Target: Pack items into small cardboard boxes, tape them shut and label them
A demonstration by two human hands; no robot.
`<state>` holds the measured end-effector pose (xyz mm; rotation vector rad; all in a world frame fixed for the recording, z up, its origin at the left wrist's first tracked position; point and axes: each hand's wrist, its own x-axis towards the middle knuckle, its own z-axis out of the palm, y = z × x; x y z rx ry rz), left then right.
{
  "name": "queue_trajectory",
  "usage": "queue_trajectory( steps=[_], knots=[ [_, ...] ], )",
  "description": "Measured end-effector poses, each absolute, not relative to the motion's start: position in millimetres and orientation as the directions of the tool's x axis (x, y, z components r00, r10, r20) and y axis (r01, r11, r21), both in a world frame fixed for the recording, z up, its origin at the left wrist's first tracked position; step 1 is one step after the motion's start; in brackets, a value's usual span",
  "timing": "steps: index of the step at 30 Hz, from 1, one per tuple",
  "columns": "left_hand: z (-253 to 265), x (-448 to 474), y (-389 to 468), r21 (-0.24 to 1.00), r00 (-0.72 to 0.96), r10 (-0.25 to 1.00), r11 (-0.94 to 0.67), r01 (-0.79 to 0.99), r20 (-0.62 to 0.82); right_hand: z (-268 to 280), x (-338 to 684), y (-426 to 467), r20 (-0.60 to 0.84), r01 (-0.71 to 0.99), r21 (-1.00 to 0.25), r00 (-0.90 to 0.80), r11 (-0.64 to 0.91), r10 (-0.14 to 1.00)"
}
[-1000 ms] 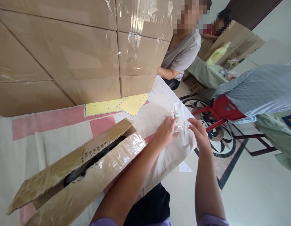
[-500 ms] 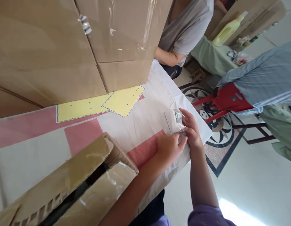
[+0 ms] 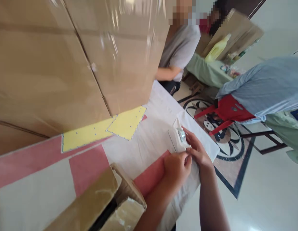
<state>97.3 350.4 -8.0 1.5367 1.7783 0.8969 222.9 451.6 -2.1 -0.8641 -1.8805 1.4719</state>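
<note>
A white tape dispenser (image 3: 178, 141) with a roll of clear tape (image 3: 181, 134) sits on the cloth-covered table near its right edge. My right hand (image 3: 197, 148) is closed around the dispenser's right side, thumb and fingers against it. Just below, my left hand (image 3: 177, 168) is curled in a pinch at the dispenser's near end. Whatever lies between its fingertips, perhaps the tape's end, is hidden. Two yellow paper pieces (image 3: 127, 123) with scalloped blue outlines overlap farther left, at the foot of a large cardboard box.
The large cardboard box (image 3: 43, 70) fills the upper left. A smaller opened carton (image 3: 91, 199) stands beside my left forearm. Beyond the table are a person in a grey shirt (image 3: 185, 45), a red chair (image 3: 233, 109) with blue clothing, and a yellow bottle (image 3: 217, 48).
My view has tilted, so the box, papers and table appear lower. Both hands stay at the tape dispenser, the left one still pinched at its near end.
</note>
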Motion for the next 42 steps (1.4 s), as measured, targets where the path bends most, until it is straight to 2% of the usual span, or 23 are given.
queue_trajectory(
  steps=[8,26,32,42],
  knots=[
    [-12,104,355,0.831,-0.204,0.979,0.096,0.548,0.021,-10,230,465,0.118,0.069,-0.973,-0.667,0.220,0.735],
    [-6,106,354,0.809,-0.258,0.966,0.148,0.568,0.004,-5,240,472,0.049,0.065,-0.988,-0.728,0.141,0.684],
    [-9,107,355,0.792,-0.269,0.962,0.130,0.596,0.044,-2,238,469,0.078,0.044,-0.987,-0.712,0.155,0.697],
    [-8,106,354,0.809,-0.270,0.962,0.132,0.573,0.034,-3,241,468,0.102,0.024,-0.986,-0.689,0.163,0.717]
  ],
)
